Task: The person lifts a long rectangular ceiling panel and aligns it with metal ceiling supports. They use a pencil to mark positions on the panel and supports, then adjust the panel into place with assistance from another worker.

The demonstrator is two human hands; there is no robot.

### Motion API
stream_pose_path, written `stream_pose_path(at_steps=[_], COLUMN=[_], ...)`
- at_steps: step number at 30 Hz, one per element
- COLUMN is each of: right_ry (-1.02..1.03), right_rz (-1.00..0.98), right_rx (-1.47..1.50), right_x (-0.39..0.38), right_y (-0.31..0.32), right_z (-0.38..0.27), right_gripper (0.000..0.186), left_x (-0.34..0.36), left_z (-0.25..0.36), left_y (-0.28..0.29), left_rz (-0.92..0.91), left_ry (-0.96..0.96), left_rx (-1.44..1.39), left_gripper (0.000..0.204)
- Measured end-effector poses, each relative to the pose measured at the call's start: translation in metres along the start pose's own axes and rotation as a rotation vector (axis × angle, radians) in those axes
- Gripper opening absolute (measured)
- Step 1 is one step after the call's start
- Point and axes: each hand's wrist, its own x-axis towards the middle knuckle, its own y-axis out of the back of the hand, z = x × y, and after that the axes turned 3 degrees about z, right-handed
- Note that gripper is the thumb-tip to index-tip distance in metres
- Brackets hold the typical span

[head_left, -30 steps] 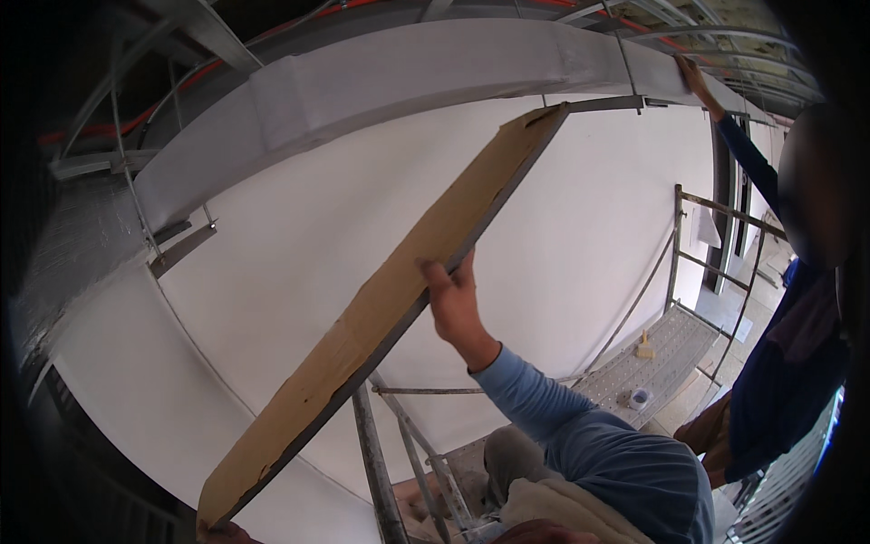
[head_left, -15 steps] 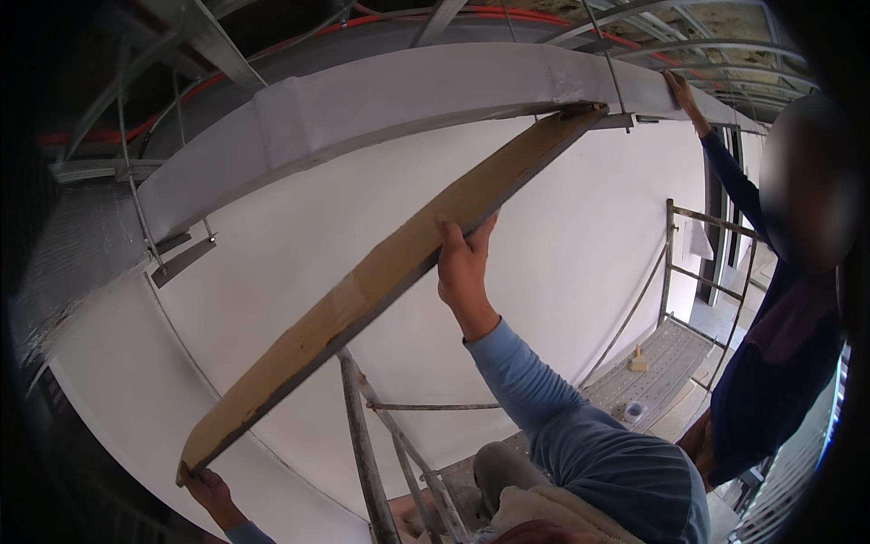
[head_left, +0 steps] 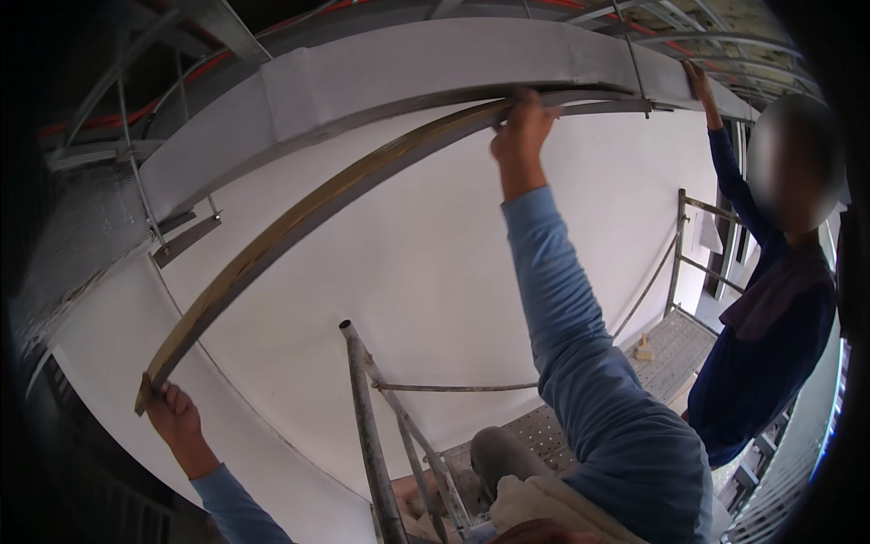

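A long, narrow strip, tan on its upper face and grey along its side, slants up from the lower left to the underside of a grey wrapped duct. My left hand is closed round its low left end. Higher up, my right hand grips the strip close under the duct, fingers partly hidden behind its edge. The strip's right part lies just beneath the duct, by a metal support bar; whether they touch I cannot tell. The left end hangs well below the duct.
A person in dark blue stands at the right, one hand raised to the duct. Scaffold tubes rise in front of me, and a perforated scaffold deck carries a brush. A white wall stands behind. Threaded rods hang from above.
Both my hands have risen, the right one also shifting right along the strip. The strip has swung up toward the duct and turned, so less of its tan face shows.
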Motion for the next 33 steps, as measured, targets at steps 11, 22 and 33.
stream_pose_path(at_steps=[11,22,33], right_ry=[-0.138,-0.319,-0.517], right_rz=[-0.071,-0.356,-0.378], right_rx=[-0.081,-0.147,-0.014], right_x=[0.003,-0.055,-0.052], right_y=[0.044,0.008,-0.023], right_z=[-0.01,-0.018,-0.001], right_gripper=[0.083,0.08,0.061], left_x=[-0.068,-0.061,-0.012], left_z=[-0.165,-0.183,-0.19], left_y=[-0.185,-0.295,-0.263], left_rz=[-0.084,-0.031,-0.259], left_ry=[0.099,0.145,-0.133], left_rx=[0.072,0.179,0.408], left_gripper=[0.025,0.026,0.058])
